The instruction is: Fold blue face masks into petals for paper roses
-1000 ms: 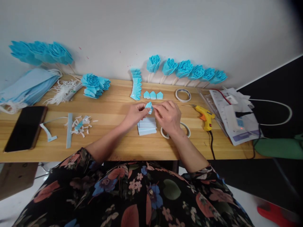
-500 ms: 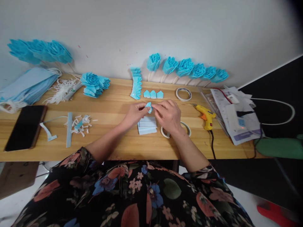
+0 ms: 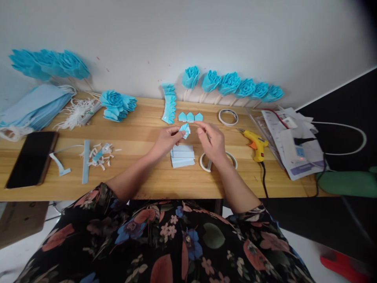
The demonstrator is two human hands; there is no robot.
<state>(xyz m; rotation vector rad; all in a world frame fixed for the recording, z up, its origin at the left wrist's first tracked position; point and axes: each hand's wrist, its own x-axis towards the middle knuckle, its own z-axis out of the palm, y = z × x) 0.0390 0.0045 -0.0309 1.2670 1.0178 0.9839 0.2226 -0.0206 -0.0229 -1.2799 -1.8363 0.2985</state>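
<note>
My left hand [image 3: 170, 139] pinches a small folded piece of light-blue mask fabric [image 3: 185, 130] between thumb and fingers. One end of the piece is pointed, and some white shows on its folds. My right hand [image 3: 211, 142] is just to the right, its index finger and thumb apart and off the piece. A greyish sliver shows below its palm; I cannot make out what it is. Three folded blue petals [image 3: 191, 117] lie in a row beyond my hands. Nearer me are pleated pale-blue fabric pieces [image 3: 182, 157] and a tape roll [image 3: 235, 161], partly covered by my right wrist.
Blue fabric flowers [image 3: 231, 83] on sticks lean against the wall. A strip of overlapping petals [image 3: 169, 104] and another tape roll [image 3: 228, 117] lie farther back. Right is a yellow glue gun [image 3: 257, 144]; left are masks [image 3: 38, 106], a phone [image 3: 32, 159] and white scraps [image 3: 101, 157].
My right hand has drawn off the folded piece and its fingers have opened. The piece, still in my left hand, now shows more of its face.
</note>
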